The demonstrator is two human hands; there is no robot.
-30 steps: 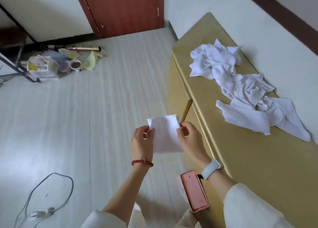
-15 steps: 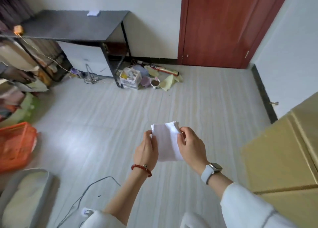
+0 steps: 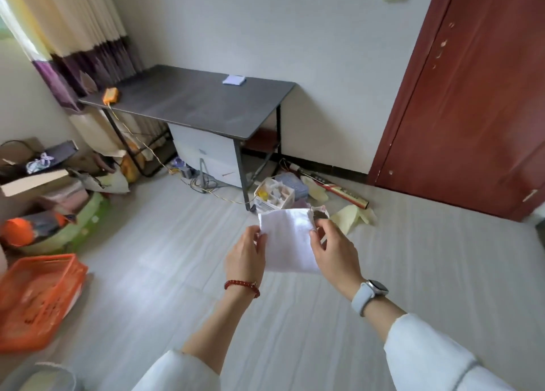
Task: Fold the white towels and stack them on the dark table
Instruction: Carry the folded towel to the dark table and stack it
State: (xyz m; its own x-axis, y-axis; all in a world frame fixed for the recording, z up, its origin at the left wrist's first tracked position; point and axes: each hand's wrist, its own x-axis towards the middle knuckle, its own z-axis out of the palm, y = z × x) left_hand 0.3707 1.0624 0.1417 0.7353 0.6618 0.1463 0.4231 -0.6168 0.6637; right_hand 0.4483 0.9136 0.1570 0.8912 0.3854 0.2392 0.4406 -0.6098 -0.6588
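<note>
A folded white towel hangs in the air in front of me, held between both hands. My left hand pinches its left edge and my right hand pinches its right edge near the top corner. The dark table stands ahead against the far wall, well beyond my hands. A small folded white towel lies near the table's back edge.
An orange device with a cord sits on the table's left end. White drawers stand under it. Clutter lies on the floor by the table leg. An orange basket and piled boxes are at left; a red door at right.
My view has swung left from the yellow cabinet with the crumpled towels to the dark table, which now looks closer. Both hands keep holding the folded towel in the same way.
</note>
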